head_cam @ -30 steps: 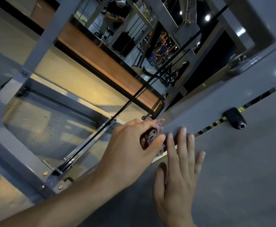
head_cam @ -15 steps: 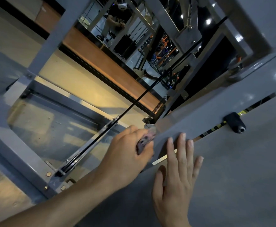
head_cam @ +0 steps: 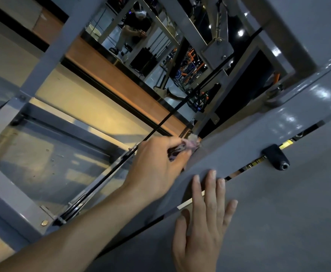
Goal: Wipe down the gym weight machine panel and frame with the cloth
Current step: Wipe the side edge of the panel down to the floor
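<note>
My left hand (head_cam: 156, 165) grips a bunched pinkish patterned cloth (head_cam: 188, 145) and holds it against the left edge of the grey weight machine panel (head_cam: 249, 138). Most of the cloth is hidden inside the fist. My right hand (head_cam: 204, 222) lies flat on the lower grey panel (head_cam: 278, 222), fingers straight and spread, fingertips reaching over the slot between the two panels. The grey frame (head_cam: 9, 195) runs around the base at the left.
A black selector pin knob (head_cam: 276, 157) sticks out of the slot to the right. A black cable (head_cam: 180, 107) runs diagonally from the base up to a pulley bracket (head_cam: 217, 50). A mirror behind reflects a person and other machines.
My left hand with the cloth has slid up along the panel's left edge. My right hand stays flat on the panel in about the same place.
</note>
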